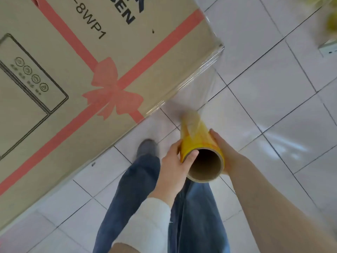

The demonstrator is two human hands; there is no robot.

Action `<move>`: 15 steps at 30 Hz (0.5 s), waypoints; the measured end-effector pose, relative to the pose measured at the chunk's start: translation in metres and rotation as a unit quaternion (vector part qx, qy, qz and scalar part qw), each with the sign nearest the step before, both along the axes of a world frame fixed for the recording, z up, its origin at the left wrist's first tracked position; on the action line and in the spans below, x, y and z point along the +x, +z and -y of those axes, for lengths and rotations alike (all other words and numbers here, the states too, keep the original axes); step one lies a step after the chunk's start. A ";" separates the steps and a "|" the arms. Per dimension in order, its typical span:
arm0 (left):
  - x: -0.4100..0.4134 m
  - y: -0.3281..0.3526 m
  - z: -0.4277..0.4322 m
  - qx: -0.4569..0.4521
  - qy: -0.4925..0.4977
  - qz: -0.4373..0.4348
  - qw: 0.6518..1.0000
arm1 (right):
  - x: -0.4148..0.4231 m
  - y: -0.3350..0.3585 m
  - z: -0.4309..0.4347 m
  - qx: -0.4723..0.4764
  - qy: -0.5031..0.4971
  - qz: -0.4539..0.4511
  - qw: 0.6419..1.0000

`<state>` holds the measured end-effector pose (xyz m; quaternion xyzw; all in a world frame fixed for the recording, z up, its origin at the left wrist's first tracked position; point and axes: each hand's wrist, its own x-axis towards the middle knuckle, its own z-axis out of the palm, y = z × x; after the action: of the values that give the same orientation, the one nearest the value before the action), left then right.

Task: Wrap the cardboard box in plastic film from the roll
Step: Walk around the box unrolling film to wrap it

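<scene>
A large cardboard box [76,73] with a printed pink ribbon and bow and black lettering fills the upper left. Clear plastic film [198,83] lies in bands around its near right corner and stretches down to a yellow roll [197,138] with a brown cardboard core. My left hand [173,167] grips the roll's near end, thumb hooked over the core's rim. On the roll's right side, my right hand [224,152] grips it, fingers reaching behind. The roll's far end is blurred.
The floor is white tile [273,110] with dark grout lines. My legs in blue jeans [138,194] and one grey shoe [145,147] stand beside the box. A white power strip [328,47] lies at the right edge, with blurred yellow-green shapes above it.
</scene>
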<state>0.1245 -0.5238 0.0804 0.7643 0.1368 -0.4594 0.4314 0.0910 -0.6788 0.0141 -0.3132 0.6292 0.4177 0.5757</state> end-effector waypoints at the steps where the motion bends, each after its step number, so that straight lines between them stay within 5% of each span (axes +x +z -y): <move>1: 0.000 0.000 -0.010 0.002 -0.006 -0.001 1.000 | 0.002 -0.002 -0.007 0.002 0.001 -0.004 1.000; 8: 0.013 0.001 -0.053 -0.025 -0.143 -0.065 0.987 | -0.010 -0.013 -0.049 0.040 0.046 -0.012 0.998; 15: 0.005 -0.010 -0.067 -0.031 -0.363 -0.080 0.928 | -0.033 -0.012 -0.081 0.016 0.026 -0.013 0.999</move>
<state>0.1297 -0.4573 0.0702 0.7083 -0.1302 -0.6484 0.2467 0.0578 -0.5976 0.0019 -0.3146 0.6214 0.4471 0.5612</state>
